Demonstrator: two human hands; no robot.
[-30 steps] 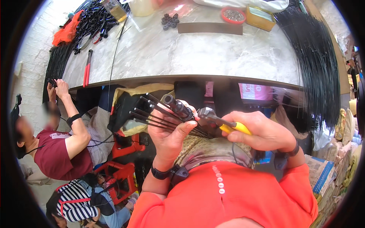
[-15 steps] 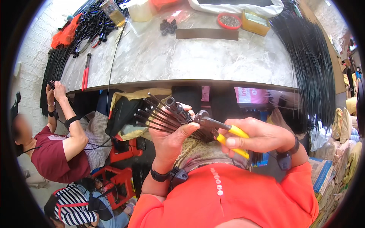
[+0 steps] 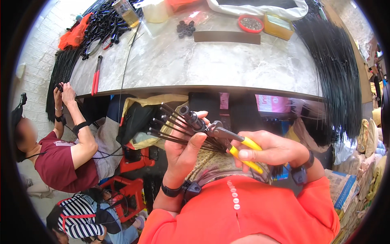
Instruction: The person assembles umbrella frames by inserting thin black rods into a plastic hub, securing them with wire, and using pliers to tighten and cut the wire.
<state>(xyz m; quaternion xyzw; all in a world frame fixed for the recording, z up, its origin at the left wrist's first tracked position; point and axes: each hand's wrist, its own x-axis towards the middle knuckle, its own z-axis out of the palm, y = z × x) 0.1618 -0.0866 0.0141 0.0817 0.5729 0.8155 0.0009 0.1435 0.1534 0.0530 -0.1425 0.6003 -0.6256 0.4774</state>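
My left hand is closed round a black tubular fitting with thin black rods fanning out beside it, like the runner and ribs of an umbrella frame. The fitting's hollow end points up and to the left. My right hand grips pliers by their yellow handles. Their dark metal jaws are at the fitting's lower end, next to my left fingertips, where a thin wire seems to show. The handles are slightly apart. My fingers hide part of the rods.
Ahead stands a marbled table with a dark strip, a red dish of small metal pieces and red-handled pliers. Black rods hang over its right end. Left, a co-worker handles black parts; another person sits nearer.
The view has shifted slightly, so the table and my hands appear a little further right. Both hands keep their grips, and the pliers' jaws stay at the fitting.
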